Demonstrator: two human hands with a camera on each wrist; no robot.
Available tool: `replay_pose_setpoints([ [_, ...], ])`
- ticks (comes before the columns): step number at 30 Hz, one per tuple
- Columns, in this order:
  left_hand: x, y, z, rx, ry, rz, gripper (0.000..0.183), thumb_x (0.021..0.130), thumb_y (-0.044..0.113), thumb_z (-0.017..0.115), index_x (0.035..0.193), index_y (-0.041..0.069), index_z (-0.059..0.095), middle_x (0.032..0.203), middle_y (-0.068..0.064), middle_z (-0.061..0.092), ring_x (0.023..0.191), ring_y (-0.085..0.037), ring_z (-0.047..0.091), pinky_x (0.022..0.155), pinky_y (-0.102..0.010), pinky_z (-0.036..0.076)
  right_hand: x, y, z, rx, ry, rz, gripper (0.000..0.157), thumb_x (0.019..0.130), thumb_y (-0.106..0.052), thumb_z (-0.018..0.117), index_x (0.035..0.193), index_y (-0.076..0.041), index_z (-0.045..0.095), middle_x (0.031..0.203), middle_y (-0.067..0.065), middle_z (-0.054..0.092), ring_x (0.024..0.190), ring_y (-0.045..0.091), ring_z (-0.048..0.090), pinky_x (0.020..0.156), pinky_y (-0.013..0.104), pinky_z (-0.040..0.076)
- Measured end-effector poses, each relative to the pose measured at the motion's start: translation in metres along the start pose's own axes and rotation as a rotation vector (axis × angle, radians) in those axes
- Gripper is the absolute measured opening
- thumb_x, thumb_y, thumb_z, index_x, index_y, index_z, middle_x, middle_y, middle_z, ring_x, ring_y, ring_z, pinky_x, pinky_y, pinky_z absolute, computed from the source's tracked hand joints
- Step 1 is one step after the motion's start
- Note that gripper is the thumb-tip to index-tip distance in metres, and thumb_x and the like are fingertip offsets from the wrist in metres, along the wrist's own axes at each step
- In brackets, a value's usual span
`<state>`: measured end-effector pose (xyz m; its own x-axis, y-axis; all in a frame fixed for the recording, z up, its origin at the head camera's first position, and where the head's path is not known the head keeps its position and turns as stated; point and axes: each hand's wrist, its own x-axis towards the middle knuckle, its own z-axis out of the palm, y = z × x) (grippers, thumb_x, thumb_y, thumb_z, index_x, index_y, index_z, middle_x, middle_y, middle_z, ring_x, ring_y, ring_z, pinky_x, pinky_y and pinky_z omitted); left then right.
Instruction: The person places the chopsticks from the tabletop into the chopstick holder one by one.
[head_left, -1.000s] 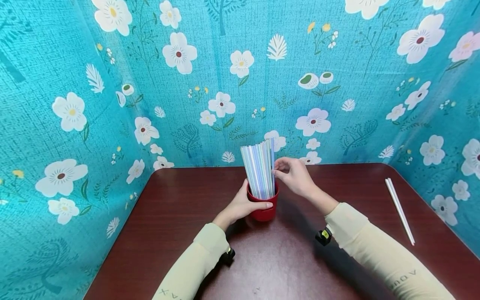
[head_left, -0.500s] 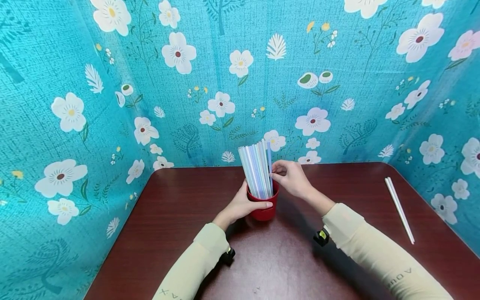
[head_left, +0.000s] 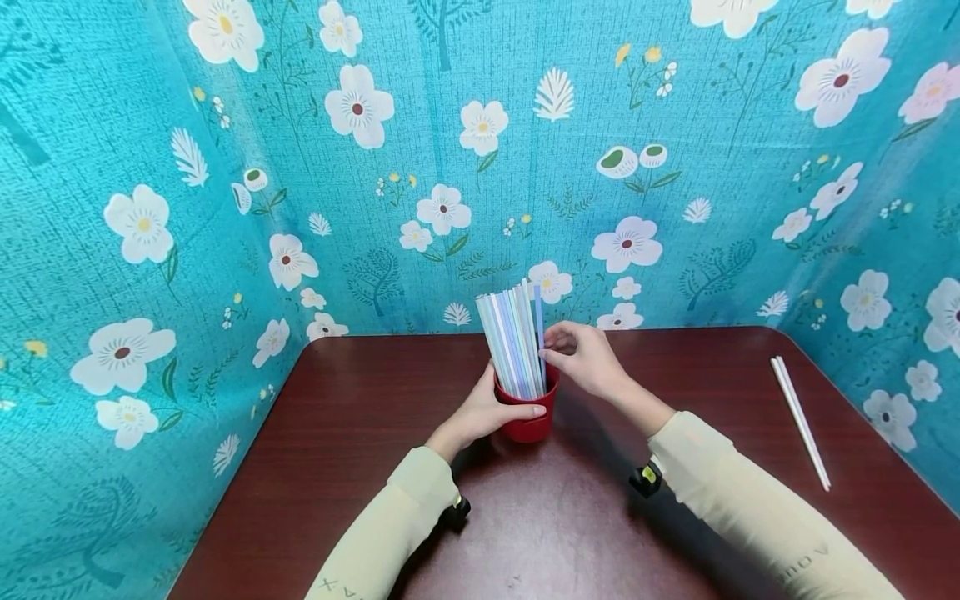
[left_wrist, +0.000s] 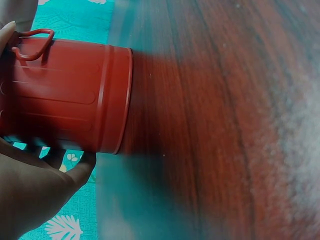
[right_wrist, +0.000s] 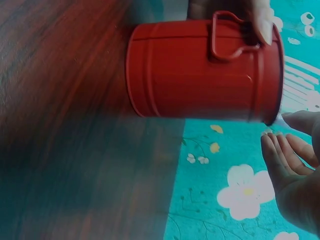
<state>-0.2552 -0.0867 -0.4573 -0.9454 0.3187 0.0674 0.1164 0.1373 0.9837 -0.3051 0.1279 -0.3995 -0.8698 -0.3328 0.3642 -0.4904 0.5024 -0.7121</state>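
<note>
A red metal pail (head_left: 527,430) stands upright on the table, packed with pale blue, white and lilac drinking straws (head_left: 510,342). My left hand (head_left: 480,410) holds the pail, thumb across its front near the rim. In the left wrist view its fingers lie along the side of the pail (left_wrist: 75,95), below a small wire handle (left_wrist: 35,45). My right hand (head_left: 588,360) pinches one blue straw (head_left: 538,312) at the right edge of the bunch, its lower end inside the pail. In the right wrist view, thumb and fingertips of the right hand (right_wrist: 295,185) are right by the rim.
Two thin white sticks (head_left: 801,423) lie side by side on the right of the dark red wooden table (head_left: 360,417). A turquoise flowered cloth (head_left: 465,167) hangs behind the table and along both sides.
My right hand has shifted slightly left and down with the blue straw, which now stands a little apart from the bunch. The other straws lean slightly more left. The left hand holds still.
</note>
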Motion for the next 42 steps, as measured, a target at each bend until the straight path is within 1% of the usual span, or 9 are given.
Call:
replay_pose_setpoints([
  [7, -0.001, 0.0, -0.001, 0.017, 0.034, -0.016, 0.098, 0.079, 0.031, 0.089, 0.155, 0.036, 0.027, 0.147, 0.009, 0.047, 0.134, -0.017, 0.046, 0.107, -0.044, 0.047, 0.0, 0.0, -0.023, -0.025, 0.015, 0.025, 0.025, 0.094, -0.017, 0.076, 0.113, -0.002, 0.069, 0.104, 0.012, 0.073, 0.094, 0.027, 0.072, 0.086, 0.047, 0.058],
  [12, -0.002, 0.002, -0.002, 0.017, 0.038, -0.018, 0.1, 0.078, 0.031, 0.09, 0.155, 0.039, 0.026, 0.147, 0.011, 0.047, 0.134, -0.016, 0.045, 0.105, -0.043, 0.049, 0.0, 0.012, -0.045, -0.069, 0.046, 0.055, 0.029, 0.095, -0.017, 0.074, 0.118, -0.001, 0.065, 0.112, 0.018, 0.07, 0.097, 0.033, 0.073, 0.087, 0.051, 0.058],
  [18, -0.004, 0.001, -0.002, 0.014, 0.029, -0.014, 0.101, 0.078, 0.031, 0.09, 0.154, 0.04, 0.025, 0.149, 0.012, 0.045, 0.135, -0.017, 0.045, 0.103, -0.043, 0.051, -0.007, 0.044, -0.073, -0.133, 0.073, 0.095, 0.032, 0.094, -0.011, 0.073, 0.121, 0.004, 0.063, 0.122, 0.026, 0.063, 0.105, 0.043, 0.069, 0.092, 0.056, 0.055],
  [23, -0.003, 0.001, -0.002, 0.01, 0.024, -0.014, 0.1, 0.078, 0.03, 0.09, 0.154, 0.039, 0.025, 0.149, 0.011, 0.046, 0.135, -0.017, 0.045, 0.103, -0.043, 0.051, -0.018, 0.074, -0.096, -0.214, 0.062, 0.163, 0.04, 0.096, -0.017, 0.071, 0.128, 0.004, 0.061, 0.128, 0.028, 0.059, 0.114, 0.048, 0.063, 0.094, 0.06, 0.05],
  [27, -0.003, 0.002, -0.003, 0.02, 0.028, -0.02, 0.102, 0.077, 0.032, 0.091, 0.154, 0.042, 0.025, 0.149, 0.012, 0.045, 0.135, -0.017, 0.044, 0.102, -0.044, 0.051, -0.028, 0.097, -0.114, -0.252, 0.06, 0.201, 0.043, 0.098, -0.02, 0.068, 0.129, 0.008, 0.058, 0.126, 0.031, 0.059, 0.113, 0.05, 0.061, 0.093, 0.062, 0.05],
  [32, -0.002, 0.003, -0.004, 0.019, 0.026, -0.028, 0.102, 0.076, 0.034, 0.091, 0.154, 0.043, 0.025, 0.149, 0.013, 0.045, 0.136, -0.017, 0.044, 0.102, -0.044, 0.052, -0.042, 0.126, -0.135, -0.33, 0.103, 0.233, 0.04, 0.096, -0.015, 0.068, 0.122, 0.013, 0.06, 0.117, 0.036, 0.064, 0.107, 0.051, 0.063, 0.09, 0.062, 0.049],
  [36, -0.002, 0.004, -0.003, 0.02, 0.026, -0.037, 0.102, 0.076, 0.035, 0.091, 0.154, 0.042, 0.025, 0.148, 0.012, 0.045, 0.135, -0.017, 0.044, 0.101, -0.043, 0.052, -0.056, 0.147, -0.153, -0.395, 0.118, 0.312, 0.04, 0.094, -0.014, 0.067, 0.12, 0.016, 0.059, 0.114, 0.038, 0.062, 0.105, 0.053, 0.059, 0.089, 0.064, 0.046],
  [39, -0.001, 0.004, -0.003, 0.024, 0.025, -0.034, 0.102, 0.076, 0.035, 0.091, 0.154, 0.042, 0.025, 0.148, 0.012, 0.045, 0.135, -0.017, 0.044, 0.101, -0.044, 0.052, -0.066, 0.159, -0.167, -0.427, 0.11, 0.388, 0.043, 0.095, -0.014, 0.065, 0.121, 0.018, 0.055, 0.115, 0.039, 0.057, 0.107, 0.055, 0.052, 0.09, 0.067, 0.044],
  [42, 0.0, 0.005, -0.003, 0.024, 0.023, -0.03, 0.102, 0.076, 0.034, 0.091, 0.154, 0.043, 0.025, 0.148, 0.013, 0.045, 0.135, -0.017, 0.044, 0.101, -0.044, 0.053, -0.075, 0.169, -0.181, -0.469, 0.115, 0.439, 0.046, 0.092, -0.015, 0.064, 0.121, 0.019, 0.053, 0.115, 0.041, 0.054, 0.107, 0.058, 0.049, 0.091, 0.068, 0.043],
])
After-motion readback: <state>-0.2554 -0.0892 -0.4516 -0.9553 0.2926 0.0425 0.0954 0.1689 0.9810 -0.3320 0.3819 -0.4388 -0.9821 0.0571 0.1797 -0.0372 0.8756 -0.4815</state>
